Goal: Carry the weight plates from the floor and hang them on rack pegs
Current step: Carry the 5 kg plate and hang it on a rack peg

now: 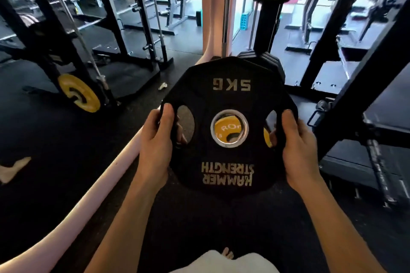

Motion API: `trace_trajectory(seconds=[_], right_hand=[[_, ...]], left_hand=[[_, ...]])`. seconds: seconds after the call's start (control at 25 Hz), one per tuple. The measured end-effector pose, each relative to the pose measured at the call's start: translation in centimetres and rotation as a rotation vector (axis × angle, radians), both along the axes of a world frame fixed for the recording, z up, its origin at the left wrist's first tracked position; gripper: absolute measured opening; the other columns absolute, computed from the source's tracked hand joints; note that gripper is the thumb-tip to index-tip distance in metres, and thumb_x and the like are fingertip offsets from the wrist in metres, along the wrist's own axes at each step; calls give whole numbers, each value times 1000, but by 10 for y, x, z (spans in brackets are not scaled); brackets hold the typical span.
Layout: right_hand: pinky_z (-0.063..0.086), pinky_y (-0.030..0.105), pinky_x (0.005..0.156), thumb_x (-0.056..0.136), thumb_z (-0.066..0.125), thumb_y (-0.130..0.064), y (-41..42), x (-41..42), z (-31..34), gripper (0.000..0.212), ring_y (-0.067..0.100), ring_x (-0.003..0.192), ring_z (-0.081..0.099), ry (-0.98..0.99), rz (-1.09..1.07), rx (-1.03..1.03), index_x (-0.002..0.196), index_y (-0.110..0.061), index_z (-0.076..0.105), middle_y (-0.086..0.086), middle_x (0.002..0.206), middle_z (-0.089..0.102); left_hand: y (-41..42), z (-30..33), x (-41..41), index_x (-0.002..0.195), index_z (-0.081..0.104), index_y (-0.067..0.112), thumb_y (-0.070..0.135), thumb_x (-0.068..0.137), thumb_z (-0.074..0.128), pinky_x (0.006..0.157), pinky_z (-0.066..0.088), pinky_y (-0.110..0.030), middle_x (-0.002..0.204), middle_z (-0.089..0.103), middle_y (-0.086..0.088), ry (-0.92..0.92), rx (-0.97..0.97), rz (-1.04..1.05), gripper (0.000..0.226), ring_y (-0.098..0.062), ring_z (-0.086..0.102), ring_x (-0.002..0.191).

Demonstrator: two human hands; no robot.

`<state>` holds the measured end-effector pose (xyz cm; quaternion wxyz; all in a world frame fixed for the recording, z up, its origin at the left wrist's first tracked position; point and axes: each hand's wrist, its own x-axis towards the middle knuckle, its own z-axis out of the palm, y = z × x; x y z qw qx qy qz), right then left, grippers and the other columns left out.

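Plate (228,126) | left hand (155,148), right hand (299,150) gripping | fingertips hidden

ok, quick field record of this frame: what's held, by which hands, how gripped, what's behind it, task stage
held: black 5KG plate, off the floor, print upside down to camera
left hand: grips the plate's left edge, thumb on the face
right hand: grips the plate's right edge
behind plate: yellow plate seen through the centre hole
also: yellow plate on the left rack
stage: carrying, not yet hung
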<state>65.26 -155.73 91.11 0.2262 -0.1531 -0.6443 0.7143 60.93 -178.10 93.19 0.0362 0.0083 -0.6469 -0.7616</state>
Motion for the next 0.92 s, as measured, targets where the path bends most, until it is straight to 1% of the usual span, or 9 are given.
trace_trajectory(seconds=[0.08, 0.2, 0.24, 0.36, 0.52, 0.68, 0.72, 0.84, 0.92], right_hand=[[51, 22, 61, 97, 50, -44, 14, -27, 7, 31, 8, 68, 60, 5, -38, 41, 91, -16, 61, -3, 75, 63], [53, 30, 66, 95, 51, -51, 31, -71, 23, 45, 13, 72, 62, 17, -115, 97, 98, -7, 60, 3, 79, 64], [53, 32, 68, 94, 51, -52, 37, -86, 28, 44, 13, 72, 63, 22, -144, 102, 98, -9, 61, 1, 78, 65], [50, 30, 63, 94, 53, -52, 51, -129, 47, 33, 8, 64, 62, 69, -206, 105, 87, -21, 61, -8, 66, 64], [44, 29, 56, 97, 51, -46, 67, -190, 71, 33, 10, 53, 53, 159, -281, 134, 85, -16, 55, -6, 57, 56], [40, 31, 56, 98, 51, -44, 92, -240, 100, 31, 9, 54, 49, 224, -370, 140, 77, -21, 52, -9, 54, 53], [39, 31, 56, 98, 51, -44, 100, -252, 108, 31, 9, 54, 48, 246, -375, 127, 77, -21, 52, -10, 54, 52], [40, 26, 53, 96, 53, -45, 129, -288, 133, 29, 7, 55, 47, 308, -385, 100, 86, -18, 55, -6, 61, 50], [42, 25, 52, 96, 54, -46, 149, -311, 148, 28, 6, 56, 48, 340, -398, 119, 86, -19, 54, -7, 64, 50]], left_hand=[[13, 5, -36, 85, 61, 22, 47, 96, 51, 69, 44, -38, 67, 55, 0, 13, -2, -28, 29, -17, 52, 66], [34, 20, -94, 85, 62, 21, 45, 97, 51, 71, 44, -39, 68, 55, 0, 64, 8, -79, 29, -17, 52, 68], [42, 25, -112, 85, 61, 20, 44, 97, 50, 69, 45, -36, 68, 55, 0, 87, 10, -92, 29, -17, 53, 68], [63, 41, -166, 86, 58, 15, 43, 98, 49, 64, 46, -29, 67, 57, 1, 139, 37, -122, 32, -13, 55, 66], [90, 58, -249, 87, 59, 14, 48, 94, 54, 69, 42, -38, 71, 53, -6, 215, 71, -178, 35, -21, 51, 68], [124, 88, -316, 74, 58, 24, 58, 84, 56, 65, 40, -38, 61, 53, 4, 291, 81, -232, 35, -17, 50, 62], [134, 98, -330, 73, 56, 22, 59, 82, 56, 64, 40, -37, 59, 52, 4, 317, 81, -247, 38, -16, 50, 59], [166, 122, -369, 83, 53, 12, 50, 93, 52, 56, 40, -30, 52, 48, 4, 403, 114, -289, 40, -13, 47, 50], [187, 137, -391, 82, 52, 12, 48, 95, 51, 56, 39, -31, 52, 48, 5, 446, 120, -299, 38, -13, 47, 51]])
